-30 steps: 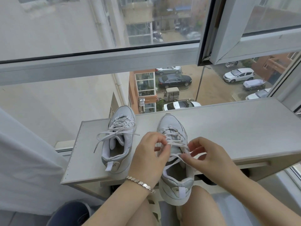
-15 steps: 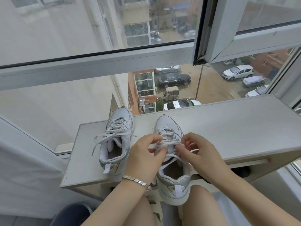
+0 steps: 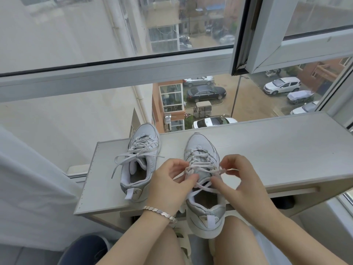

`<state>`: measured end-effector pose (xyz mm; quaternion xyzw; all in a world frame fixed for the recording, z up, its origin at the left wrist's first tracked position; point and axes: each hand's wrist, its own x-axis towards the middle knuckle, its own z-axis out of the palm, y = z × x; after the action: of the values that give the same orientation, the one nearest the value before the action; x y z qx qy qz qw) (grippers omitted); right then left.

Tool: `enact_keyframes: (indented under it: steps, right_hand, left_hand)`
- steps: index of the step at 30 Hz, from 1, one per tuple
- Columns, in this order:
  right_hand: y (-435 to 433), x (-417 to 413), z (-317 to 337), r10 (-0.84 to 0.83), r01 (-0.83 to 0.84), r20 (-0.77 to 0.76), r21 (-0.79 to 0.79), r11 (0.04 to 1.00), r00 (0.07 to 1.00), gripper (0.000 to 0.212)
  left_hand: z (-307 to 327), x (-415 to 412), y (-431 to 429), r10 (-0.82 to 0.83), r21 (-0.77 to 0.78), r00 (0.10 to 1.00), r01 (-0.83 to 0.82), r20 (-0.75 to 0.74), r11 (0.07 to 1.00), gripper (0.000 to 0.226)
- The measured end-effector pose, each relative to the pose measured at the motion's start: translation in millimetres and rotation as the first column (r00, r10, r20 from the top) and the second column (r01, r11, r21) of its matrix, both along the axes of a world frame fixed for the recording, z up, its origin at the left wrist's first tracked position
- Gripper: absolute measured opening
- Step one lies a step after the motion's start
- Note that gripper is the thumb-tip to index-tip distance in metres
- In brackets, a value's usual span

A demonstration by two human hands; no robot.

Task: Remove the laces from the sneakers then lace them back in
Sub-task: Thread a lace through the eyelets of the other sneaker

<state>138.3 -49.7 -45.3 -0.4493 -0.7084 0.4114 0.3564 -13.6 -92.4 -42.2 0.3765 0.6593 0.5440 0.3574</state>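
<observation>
Two white sneakers stand on a pale shelf (image 3: 267, 150) under the window. The left sneaker (image 3: 140, 165) is laced, its lace ends (image 3: 131, 156) hanging loose over its sides. The right sneaker (image 3: 204, 192) overhangs the shelf's near edge, heel towards me. My left hand (image 3: 170, 186) pinches its white lace (image 3: 202, 166) at the left of the tongue. My right hand (image 3: 240, 180) pinches the lace at the right side, fingers curled. The lace crosses between both hands over the shoe's opening.
A window frame (image 3: 114, 73) runs behind the shelf, with an opened sash (image 3: 286, 44) at the upper right. White curtain fabric (image 3: 28, 188) hangs at the left. A dark round bin (image 3: 84, 249) sits below the shelf by my knees.
My two hands have drawn slightly apart on the right sneaker's lace, the right hand shifting outward. The left sneaker has not moved.
</observation>
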Motion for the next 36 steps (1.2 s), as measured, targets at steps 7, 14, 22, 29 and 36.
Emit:
enact_keyframes:
  steps: [7, 14, 22, 29, 36]
  right_hand:
    - [-7, -15, -3, 0.029, -0.138, 0.308, 0.336, 0.932, 0.951, 0.020]
    - [-6, -26, 5, -0.020, -0.236, 0.480, 0.466, 0.853, 0.877, 0.022]
    - [-16, 3, 11, 0.204, -0.230, 0.171, 0.151, 0.961, 0.964, 0.014]
    - [-6, 20, 9, 0.011, -0.012, 0.187, 0.006, 1.000, 0.982, 0.017]
    - [-3, 13, 4, -0.061, 0.090, 0.232, -0.117, 0.989, 0.971, 0.015]
  left_hand:
    - [-2, -11, -4, -0.129, 0.013, 0.987, 0.128, 0.099, 0.992, 0.025]
    - [-5, -17, -6, -0.115, -0.054, 0.993, 0.116, 0.014, 0.992, 0.026]
    - [-3, 0, -7, 0.007, -0.041, 1.000, -0.008, -0.025, 0.999, 0.020]
    - [0, 1, -10, -0.087, 0.020, 0.936, 0.100, -0.340, 0.995, 0.033]
    - [7, 7, -5, -0.165, 0.018, 0.647, 0.267, -0.744, 0.964, 0.006]
